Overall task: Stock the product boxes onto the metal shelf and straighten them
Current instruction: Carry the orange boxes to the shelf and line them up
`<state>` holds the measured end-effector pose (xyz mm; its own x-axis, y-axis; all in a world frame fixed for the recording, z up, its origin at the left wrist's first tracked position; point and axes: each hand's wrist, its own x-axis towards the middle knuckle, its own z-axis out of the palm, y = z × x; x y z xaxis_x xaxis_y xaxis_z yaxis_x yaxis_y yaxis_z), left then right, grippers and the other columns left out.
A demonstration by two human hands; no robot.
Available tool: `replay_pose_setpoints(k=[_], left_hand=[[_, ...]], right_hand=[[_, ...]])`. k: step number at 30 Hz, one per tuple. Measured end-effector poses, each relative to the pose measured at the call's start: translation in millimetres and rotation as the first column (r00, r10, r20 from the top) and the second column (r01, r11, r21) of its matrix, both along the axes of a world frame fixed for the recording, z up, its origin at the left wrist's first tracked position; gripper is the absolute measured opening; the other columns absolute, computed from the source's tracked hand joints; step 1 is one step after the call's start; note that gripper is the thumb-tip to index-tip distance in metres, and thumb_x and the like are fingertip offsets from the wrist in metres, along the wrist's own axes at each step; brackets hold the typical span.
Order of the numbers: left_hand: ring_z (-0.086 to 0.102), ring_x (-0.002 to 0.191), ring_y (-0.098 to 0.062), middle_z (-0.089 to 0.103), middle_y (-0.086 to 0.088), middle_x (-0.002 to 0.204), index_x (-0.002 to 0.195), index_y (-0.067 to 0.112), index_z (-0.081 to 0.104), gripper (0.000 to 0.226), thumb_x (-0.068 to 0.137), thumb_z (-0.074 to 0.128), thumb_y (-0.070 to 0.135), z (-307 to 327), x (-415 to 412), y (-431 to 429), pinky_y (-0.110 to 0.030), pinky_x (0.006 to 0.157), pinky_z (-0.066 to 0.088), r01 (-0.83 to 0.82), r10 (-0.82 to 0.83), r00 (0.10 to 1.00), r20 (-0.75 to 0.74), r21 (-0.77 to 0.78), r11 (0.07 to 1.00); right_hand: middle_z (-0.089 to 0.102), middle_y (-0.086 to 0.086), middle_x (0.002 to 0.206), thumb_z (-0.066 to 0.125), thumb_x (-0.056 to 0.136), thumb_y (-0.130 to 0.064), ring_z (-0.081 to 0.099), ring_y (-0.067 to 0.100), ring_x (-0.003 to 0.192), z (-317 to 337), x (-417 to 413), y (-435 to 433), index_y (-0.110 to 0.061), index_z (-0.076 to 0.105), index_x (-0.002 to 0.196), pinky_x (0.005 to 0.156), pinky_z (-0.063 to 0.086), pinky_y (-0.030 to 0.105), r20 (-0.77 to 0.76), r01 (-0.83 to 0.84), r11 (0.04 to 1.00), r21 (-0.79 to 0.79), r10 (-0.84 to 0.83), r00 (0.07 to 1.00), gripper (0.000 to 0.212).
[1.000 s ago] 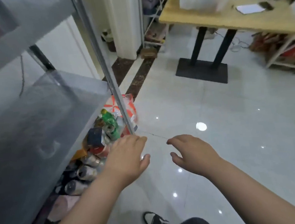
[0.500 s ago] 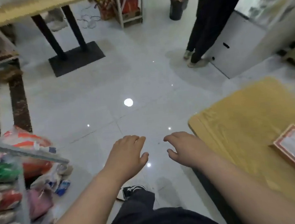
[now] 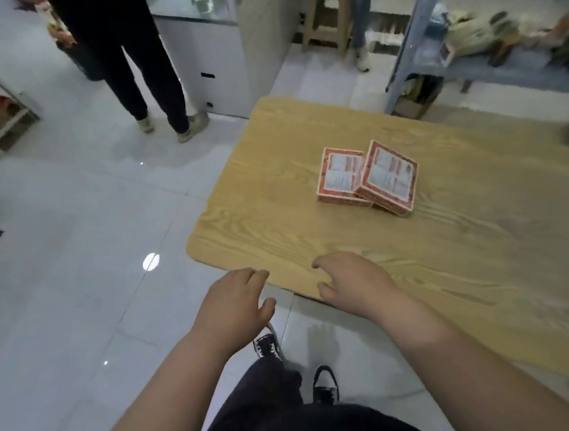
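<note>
Pale glossy tile fills the left side, where a bystander in black trousers (image 3: 139, 66) stands well away, facing a white counter. Coming across now: the left hand (image 3: 236, 305) hovers over the floor just off the wooden table (image 3: 277, 223), at its near corner, empty, with its fingers loosely curved and a little spread. The right hand (image 3: 354, 284) hangs over the table's near edge, also empty, fingers relaxed and slightly parted, thumb tucked low. And there is the stock: two red-bordered product boxes, ahead of both hands and off to the right, well apart from the fingertips. The left box (image 3: 340, 177) lies flat, its long side running away from the person. The right box (image 3: 388, 177) leans tilted against it, overlapping its right edge and turned a touch askew. The right hand is clearly the nearer, so my call is that it leads, forward and rightward, and it may want the leaning box first since that one sits on top. Far right stands a grey metal rack (image 3: 410, 53) with goods on it; whether that is the shelf to stock, I cannot tell.
</note>
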<state>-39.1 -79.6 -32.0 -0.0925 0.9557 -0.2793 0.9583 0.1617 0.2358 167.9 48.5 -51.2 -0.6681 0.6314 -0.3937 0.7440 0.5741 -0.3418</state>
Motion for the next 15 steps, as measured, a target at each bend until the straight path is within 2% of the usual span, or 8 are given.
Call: replay_pose_setpoints(k=[6,10,15], left_hand=[[0.064,0.107,-0.03,0.068,-0.005,0.118,0.129,0.014,0.063,0.064,0.084,0.036,0.05,-20,11,73,-0.04,0.083,0.055,0.19,-0.189,0.981,0.04,-0.003,0.982],[0.057,0.118,-0.031,0.062,-0.007,0.129,0.139,0.014,0.054,0.061,0.088,0.045,0.046,-32,1,116,-0.042,0.091,0.052,0.271,-0.269,0.961,0.062,-0.045,0.961],[0.05,0.125,-0.032,0.054,-0.008,0.138,0.146,0.016,0.045,0.06,0.094,0.047,0.046,-49,-21,162,-0.042,0.098,0.047,0.341,-0.334,0.939,0.084,-0.103,0.934]], right_hand=[[0.058,0.002,0.134,0.052,0.096,-0.038,0.053,0.026,0.126,-9,32,30,-0.025,0.054,0.138,0.097,0.048,0.038,0.065,0.189,0.982,-0.027,-0.187,0.98,0.045],[0.058,0.003,0.131,0.054,0.094,-0.038,0.054,0.026,0.124,-10,36,52,-0.023,0.055,0.136,0.1,0.047,0.039,0.107,0.31,0.95,-0.039,-0.304,0.947,0.045],[0.059,0.003,0.131,0.055,0.093,-0.035,0.053,0.026,0.125,-19,35,73,-0.022,0.057,0.135,0.1,0.048,0.04,0.108,0.451,0.892,-0.032,-0.446,0.889,0.044]])
